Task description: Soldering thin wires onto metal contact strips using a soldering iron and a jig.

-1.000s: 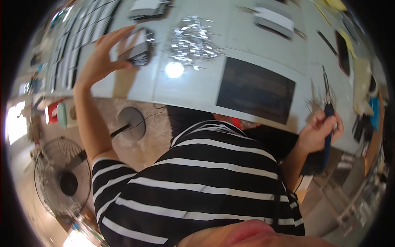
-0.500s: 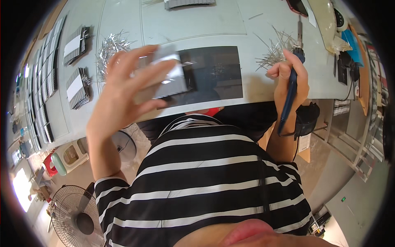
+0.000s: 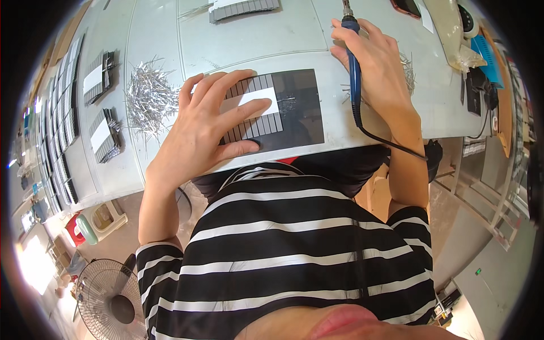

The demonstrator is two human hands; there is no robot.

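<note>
Grey, banded white: had the striped panel (image 3: 266,123) flat on the dark mat (image 3: 301,127), under the left hand (image 3: 198,127), spread from upper to lower edge; could not tell about any pinch. Held the blue-handled soldering iron (image 3: 355,73) in the closed grip of the right hand (image 3: 379,73). Judged the panel light, stiff, perhaps fragile and slippery, best taken by opposite edges. Found no readable brand or writing on its white band (image 3: 266,93).

Short-sleeved black shirt (image 3: 294,245) with white stripes (image 3: 260,226)
</note>
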